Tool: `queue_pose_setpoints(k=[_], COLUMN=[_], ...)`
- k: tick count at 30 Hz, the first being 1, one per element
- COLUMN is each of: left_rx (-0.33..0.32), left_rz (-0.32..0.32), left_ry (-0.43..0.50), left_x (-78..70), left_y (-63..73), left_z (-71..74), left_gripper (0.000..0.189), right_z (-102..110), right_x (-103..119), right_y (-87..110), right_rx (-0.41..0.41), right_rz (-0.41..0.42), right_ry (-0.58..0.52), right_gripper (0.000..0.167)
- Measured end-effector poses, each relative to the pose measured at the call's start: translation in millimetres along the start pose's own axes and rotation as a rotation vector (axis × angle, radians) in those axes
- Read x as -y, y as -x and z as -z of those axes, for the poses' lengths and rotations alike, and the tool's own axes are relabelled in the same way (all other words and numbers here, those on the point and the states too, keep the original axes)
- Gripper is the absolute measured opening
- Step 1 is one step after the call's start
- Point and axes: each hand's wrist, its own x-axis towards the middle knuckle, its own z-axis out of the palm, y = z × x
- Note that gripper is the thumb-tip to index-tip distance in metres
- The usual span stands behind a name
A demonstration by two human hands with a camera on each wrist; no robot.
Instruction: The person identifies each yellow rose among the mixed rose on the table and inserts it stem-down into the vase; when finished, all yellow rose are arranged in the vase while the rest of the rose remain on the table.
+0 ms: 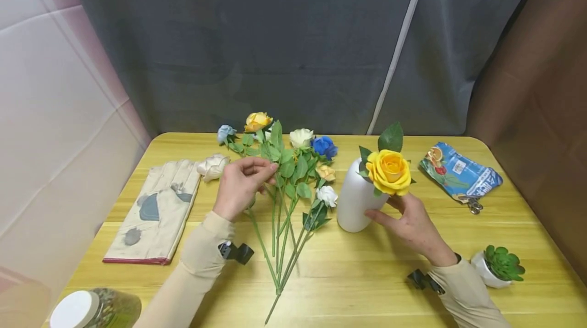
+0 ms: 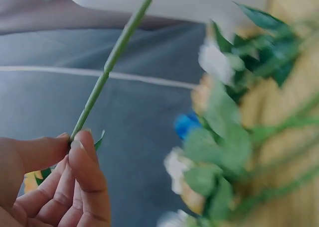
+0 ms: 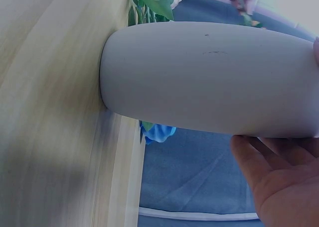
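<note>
My left hand (image 1: pixel 245 185) is above the bunch of artificial flowers (image 1: pixel 286 157), thumb and fingertips together. In the left wrist view it pinches a thin green flower stem (image 2: pixel 107 70); the bloom belonging to this stem does not show clearly. My right hand (image 1: pixel 408 221) holds the white vase (image 1: pixel 355 200) from the right side, thumb and fingers around its upper part. The vase (image 3: pixel 199 77) stands on the wooden table. A large yellow rose (image 1: pixel 390 171) with dark green leaves sits at its mouth. Several blooms in white, blue and orange-yellow lie left of the vase, stems toward me.
On the left lies a folded cream cloth (image 1: pixel 160 216) with grey patches, a pale flower (image 1: pixel 213 166) at its corner. A jar with a white lid (image 1: pixel 75 310) is front left. Right of the vase are a blue pouch (image 1: pixel 458 172), scissors (image 1: pixel 475 207) and a potted succulent (image 1: pixel 502 264).
</note>
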Motion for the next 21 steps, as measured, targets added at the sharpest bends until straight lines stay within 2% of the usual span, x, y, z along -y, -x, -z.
queue_pose_setpoints(k=[7,15,21], left_rx=[-0.095,-0.18,-0.287], left_rz=[-0.141,-0.393,-0.493], left_ry=[0.214,0.453,0.642], left_x=[-34.6,-56.4,-70.9], left_y=[4.4,2.0,-4.6], left_z=[-17.2,-42.7,-55.3], left_gripper=[0.018,0.014,0.012], right_z=[0.2,0.0,0.1], right_x=[-0.3,-2.0,-2.6], right_y=[0.1,0.9,0.6], right_rx=[-0.001,-0.004,-0.01], right_rz=[-0.003,0.007,0.021], right_ry=[0.002,0.003,-0.01], right_gripper=[0.066,0.065,0.065])
